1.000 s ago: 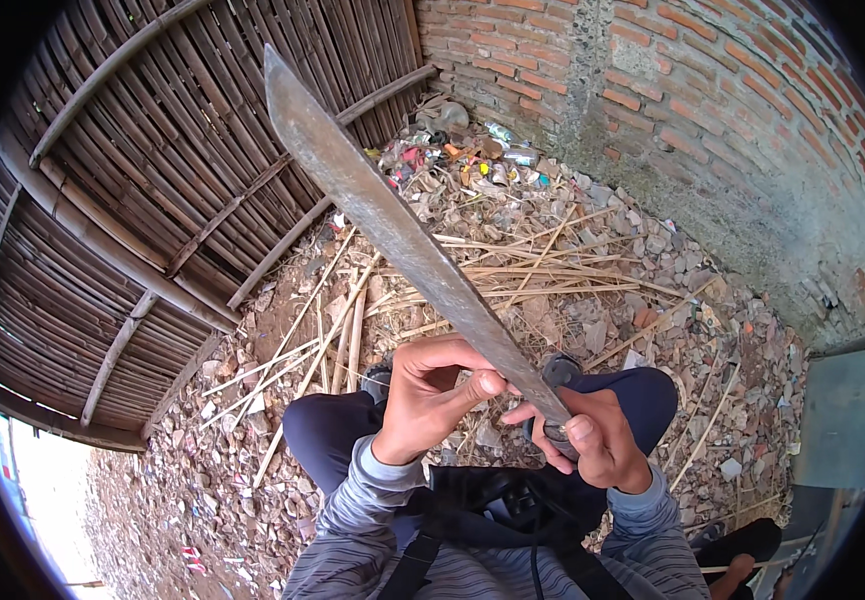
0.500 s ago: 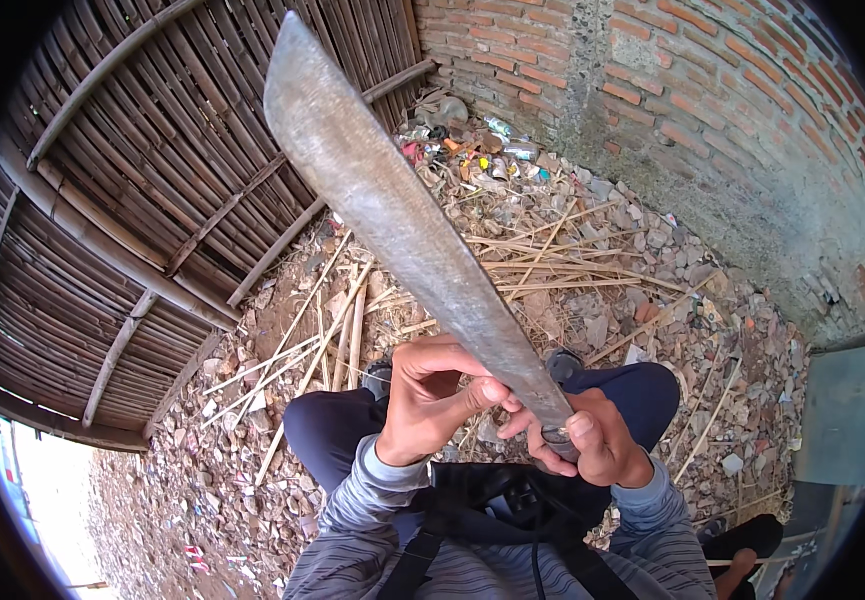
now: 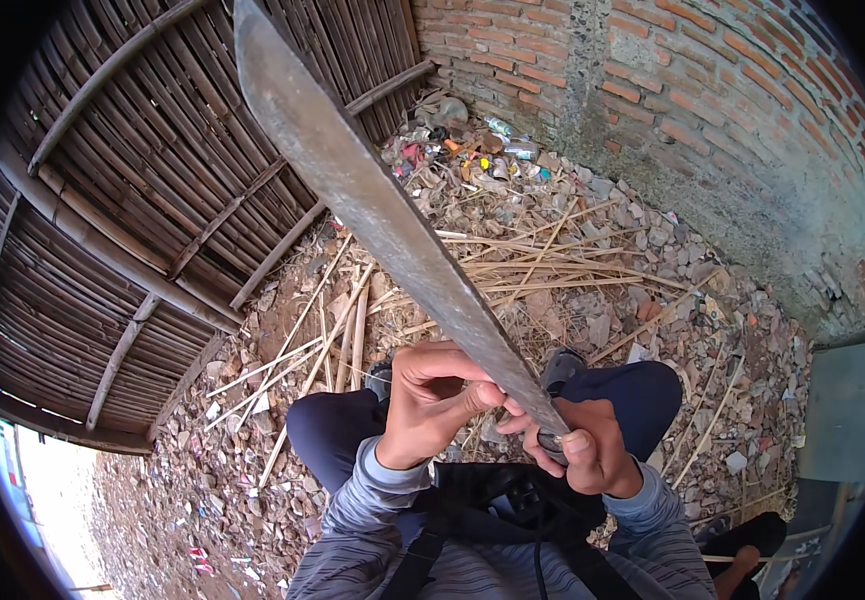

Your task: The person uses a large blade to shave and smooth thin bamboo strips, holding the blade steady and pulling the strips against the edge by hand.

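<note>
A machete (image 3: 382, 215) with a worn grey blade slants up and away to the far left, its broad tip near the top of the view. My right hand (image 3: 589, 447) is closed around its handle end, thumb on top, hiding most of the handle. At the lower part of the blade, my left hand (image 3: 434, 402) is closed, with thumb and fingers pinched at the edge facing me. Its fingertips are partly behind the blade.
Thin bamboo strips (image 3: 542, 270) lie over rubble-strewn ground (image 3: 252, 500). A bamboo-slat wall (image 3: 152, 150) stands left, a brick wall (image 3: 702, 130) right, with litter (image 3: 482, 155) in the corner. Part of another person (image 3: 742, 565) shows at the lower right.
The machete has turned about its length, so the blade face looks narrower. Its tip has shifted up and left. Both hands keep their hold.
</note>
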A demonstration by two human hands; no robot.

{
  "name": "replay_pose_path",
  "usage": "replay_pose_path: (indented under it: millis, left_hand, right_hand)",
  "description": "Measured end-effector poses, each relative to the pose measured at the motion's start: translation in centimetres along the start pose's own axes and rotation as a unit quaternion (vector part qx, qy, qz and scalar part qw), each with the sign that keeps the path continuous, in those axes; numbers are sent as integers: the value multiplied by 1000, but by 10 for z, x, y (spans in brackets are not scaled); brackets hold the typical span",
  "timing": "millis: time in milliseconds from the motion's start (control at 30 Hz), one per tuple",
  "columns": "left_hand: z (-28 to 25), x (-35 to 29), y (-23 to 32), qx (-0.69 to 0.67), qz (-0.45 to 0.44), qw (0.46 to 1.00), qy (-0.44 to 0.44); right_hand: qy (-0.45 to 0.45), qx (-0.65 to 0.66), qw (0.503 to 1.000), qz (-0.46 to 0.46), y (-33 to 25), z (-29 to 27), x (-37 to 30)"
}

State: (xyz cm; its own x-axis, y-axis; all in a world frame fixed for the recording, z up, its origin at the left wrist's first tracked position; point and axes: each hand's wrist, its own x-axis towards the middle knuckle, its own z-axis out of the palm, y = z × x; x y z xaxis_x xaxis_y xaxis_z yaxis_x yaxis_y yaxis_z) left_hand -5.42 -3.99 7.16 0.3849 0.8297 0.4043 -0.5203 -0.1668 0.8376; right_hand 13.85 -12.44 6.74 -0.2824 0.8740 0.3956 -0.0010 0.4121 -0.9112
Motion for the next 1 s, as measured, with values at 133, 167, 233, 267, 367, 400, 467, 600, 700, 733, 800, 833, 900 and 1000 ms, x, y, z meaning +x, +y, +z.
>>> replay_pose_path:
  millis: [133, 167, 233, 267, 367, 400, 467, 600, 700, 733, 800, 833, 900, 1000]
  left_hand:
    - [0, -2, 2, -2, -4, 1000, 0]
    - [-1, -3, 1, -2, -5, 1000, 2]
    - [-2, -2, 0, 5, 1, 1000, -8]
    - [-2, -2, -1, 8, 5, 1000, -14]
    - [0, -3, 0, -6, 7, 1000, -19]
    - [0, -4, 0, -9, 6, 1000, -18]
    - [0, -6, 2, -15, 5, 1000, -18]
    - [1, -8, 3, -19, 2, 1000, -9]
    - [0, -8, 2, -20, 3, 1000, -10]
    - [0, -8, 2, -18, 4, 1000, -12]
    - [-1, -8, 2, -19, 6, 1000, -16]
    - [-2, -8, 0, -22, 7, 1000, -17]
    - [-2, -9, 0, -25, 9, 999, -21]
    - [-2, -9, 0, -24, 11, 999, -24]
  right_hand:
    - [12, -6, 1000, -1, -4, 3, 0]
    - [12, -10, 1000, 1, -5, 3, 0]
    - [12, -20, 1000, 6, -5, 4, -1]
    - [14, -19, 1000, 7, -5, 4, -1]
    - [13, -15, 1000, 6, -4, 5, -3]
    - [7, -12, 1000, 3, -4, 4, -2]
    - [1, -8, 1000, -3, -4, 5, -2]
    - [0, 1, 1000, -2, -2, 7, -2]
    - [1, 2, 1000, -10, 0, 8, -1]
    - [1, 1, 1000, -15, 1, 8, -1]
    - [-2, 5, 1000, -15, 2, 8, -2]
    - [-3, 6, 1000, -15, 2, 8, -2]
    - [-5, 11, 1000, -17, 4, 9, -3]
    - [-16, 6, 1000, -13, 4, 7, -5]
